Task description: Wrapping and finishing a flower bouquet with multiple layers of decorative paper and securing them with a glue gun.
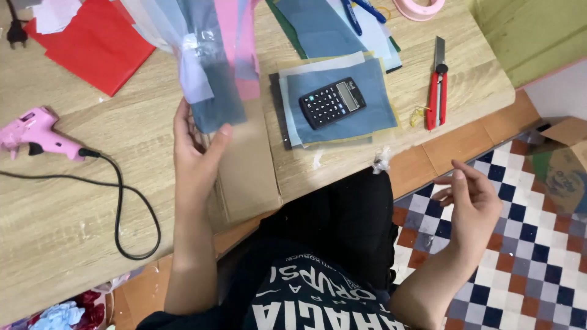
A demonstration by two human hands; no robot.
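Note:
My left hand (197,150) holds up a bunch of thin sheets (211,67), blue, pink and clear, by their lower ends above the wooden table (73,201). A brown cardboard piece (247,171) lies under that hand at the table's edge. My right hand (469,198) hovers over the checkered floor to the right of my lap, fingers loosely curled and apart, with nothing clearly in it. A black calculator (332,102) rests on a stack of blue and yellow sheets (367,113) between the two hands.
A pink glue gun (33,131) with a black cord (122,201) lies at the left. Red paper (98,40) sits at the back left. A red utility knife (438,82) lies right of the stack. A cardboard box (562,165) stands on the floor at right.

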